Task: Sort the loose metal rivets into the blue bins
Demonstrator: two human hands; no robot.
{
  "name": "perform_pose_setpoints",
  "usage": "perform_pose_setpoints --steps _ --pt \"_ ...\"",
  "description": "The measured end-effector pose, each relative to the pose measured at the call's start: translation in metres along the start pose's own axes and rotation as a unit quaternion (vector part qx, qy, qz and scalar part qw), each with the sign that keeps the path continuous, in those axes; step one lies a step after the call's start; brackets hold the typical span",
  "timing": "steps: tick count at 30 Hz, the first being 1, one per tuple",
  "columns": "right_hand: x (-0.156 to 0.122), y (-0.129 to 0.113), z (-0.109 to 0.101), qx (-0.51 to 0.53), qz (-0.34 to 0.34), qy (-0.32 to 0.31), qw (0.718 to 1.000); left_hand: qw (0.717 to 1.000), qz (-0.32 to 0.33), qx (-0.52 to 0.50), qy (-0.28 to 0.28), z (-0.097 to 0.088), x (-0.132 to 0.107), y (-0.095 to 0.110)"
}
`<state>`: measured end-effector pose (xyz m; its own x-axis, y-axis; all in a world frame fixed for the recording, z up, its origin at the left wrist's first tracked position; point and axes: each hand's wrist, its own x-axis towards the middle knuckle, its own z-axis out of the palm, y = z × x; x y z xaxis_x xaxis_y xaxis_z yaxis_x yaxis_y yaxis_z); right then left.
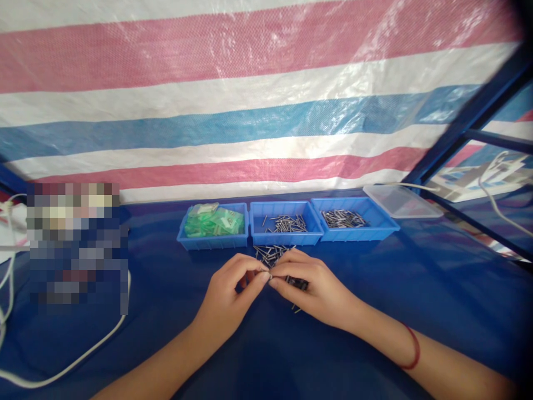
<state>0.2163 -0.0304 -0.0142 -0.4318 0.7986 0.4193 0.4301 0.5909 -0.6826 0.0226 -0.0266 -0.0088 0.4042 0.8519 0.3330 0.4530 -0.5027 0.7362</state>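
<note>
My left hand (231, 294) and my right hand (310, 286) meet fingertip to fingertip over the blue table, both pinched closed on small metal pins. The right hand also cups a bunch of pins under its palm. A loose pile of metal pins (272, 254) lies on the table just beyond the fingers. Behind it stand three blue trays in a row: the left tray (212, 240) holds green plastic pieces, the middle tray (287, 238) and the right tray (366, 230) hold metal pins.
A clear plastic lid (400, 201) lies right of the trays. A white cable (83, 355) curves across the table at left beside a blurred patch. A striped tarp (250, 111) hangs behind, and a blue metal frame (466, 128) rises at right.
</note>
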Motion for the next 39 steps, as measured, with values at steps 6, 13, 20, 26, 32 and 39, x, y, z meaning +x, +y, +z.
perform_pose_setpoints --steps 6,13,20,26,32,39 --pt "0.000 0.000 -0.002 0.001 0.012 0.040 0.999 1.000 0.005 0.001 0.007 -0.001 0.000 0.000" --pt "-0.001 -0.004 -0.004 0.011 0.006 0.064 0.998 0.999 0.002 0.032 -0.023 -0.001 0.001 -0.004" --pt "0.001 0.019 -0.045 -0.143 0.033 0.189 0.971 0.982 0.029 0.184 -0.036 -0.004 0.001 -0.011" --pt "-0.010 0.066 -0.109 -0.395 0.178 0.260 0.863 0.953 0.009 0.299 -0.049 -0.011 0.001 -0.023" --pt "-0.006 0.064 -0.101 -0.397 0.137 0.247 0.873 0.951 -0.005 0.296 -0.090 -0.011 0.002 -0.025" --pt "0.003 0.023 -0.054 -0.262 0.001 0.170 0.950 0.960 -0.023 0.272 -0.064 -0.011 0.003 -0.022"
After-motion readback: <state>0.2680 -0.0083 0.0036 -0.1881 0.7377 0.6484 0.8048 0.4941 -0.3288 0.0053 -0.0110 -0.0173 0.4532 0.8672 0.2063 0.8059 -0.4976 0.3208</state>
